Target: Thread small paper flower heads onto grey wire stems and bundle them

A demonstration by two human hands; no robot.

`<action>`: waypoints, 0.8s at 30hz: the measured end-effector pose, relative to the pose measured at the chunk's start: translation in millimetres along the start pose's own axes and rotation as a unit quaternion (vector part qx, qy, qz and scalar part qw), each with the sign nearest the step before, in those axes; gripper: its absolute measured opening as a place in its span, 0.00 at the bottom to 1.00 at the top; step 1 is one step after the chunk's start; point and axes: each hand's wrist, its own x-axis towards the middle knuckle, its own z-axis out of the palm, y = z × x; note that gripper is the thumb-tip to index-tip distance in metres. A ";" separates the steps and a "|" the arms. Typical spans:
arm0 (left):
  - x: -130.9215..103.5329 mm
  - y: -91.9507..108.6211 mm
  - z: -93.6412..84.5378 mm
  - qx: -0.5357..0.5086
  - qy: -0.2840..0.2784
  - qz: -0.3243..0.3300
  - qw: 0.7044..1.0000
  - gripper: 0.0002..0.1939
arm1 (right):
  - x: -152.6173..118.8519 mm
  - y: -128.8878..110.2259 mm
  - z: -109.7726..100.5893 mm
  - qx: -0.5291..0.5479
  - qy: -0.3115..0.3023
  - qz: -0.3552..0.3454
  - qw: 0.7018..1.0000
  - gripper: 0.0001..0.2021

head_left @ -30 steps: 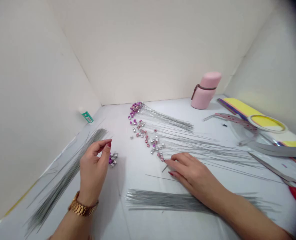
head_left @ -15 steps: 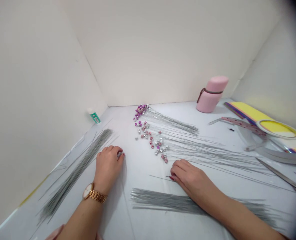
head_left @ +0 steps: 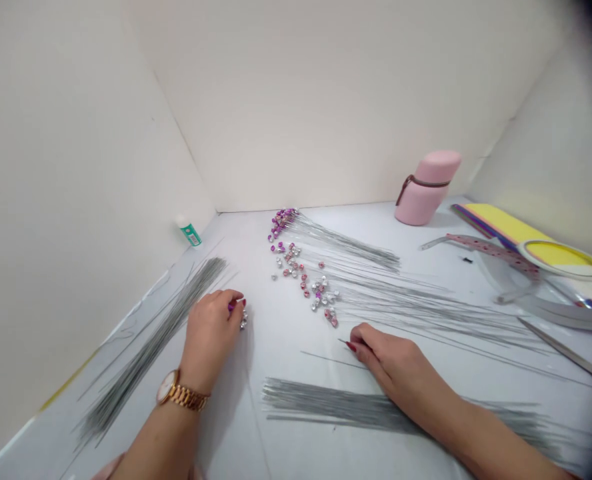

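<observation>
Just right of the frame's centre, we pinch a thin wire [head_left: 343, 341] in our right hand [head_left: 401, 363], drawn back from the pink beads [head_left: 331, 318]. Left of centre, our left hand [head_left: 213, 323] has come down to the silver beads [head_left: 244, 321], fingers curled; we cannot tell whether it grips any. So both hands are now engaged, above and left of the lower-centre wire bundle [head_left: 326, 403].

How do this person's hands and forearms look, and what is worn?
The left hand and right hand have red-painted nails. A gold-coloured metal-link watch with a round white dial is around the left wrist. The forearms are mostly bare.
</observation>
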 end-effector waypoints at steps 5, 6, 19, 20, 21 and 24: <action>-2.6 4.0 2.4 0.021 -0.034 0.019 0.999 0.11 | -0.1 -0.7 -2.8 0.059 0.001 0.020 0.998 0.08; -2.9 4.4 2.7 0.019 -0.039 0.023 0.999 0.11 | 0.5 -0.8 -3.4 0.063 0.001 0.015 0.998 0.09; -6.6 21.4 -6.5 -0.423 -0.096 -0.137 0.890 0.14 | -3.0 -3.3 0.1 -0.061 -0.011 -0.071 0.996 0.11; -8.0 24.9 -6.9 -0.505 -0.127 -0.169 0.837 0.14 | -2.9 -4.3 -0.7 -0.051 -0.010 -0.056 0.997 0.10; -9.8 28.6 -6.6 -0.576 -0.156 -0.197 0.778 0.13 | -2.8 -5.5 -1.7 -0.036 -0.011 -0.038 0.999 0.10; -17.4 40.6 -2.9 -0.705 -0.216 -0.253 0.626 0.08 | -2.7 -9.7 -4.3 0.036 -0.011 0.008 0.999 0.08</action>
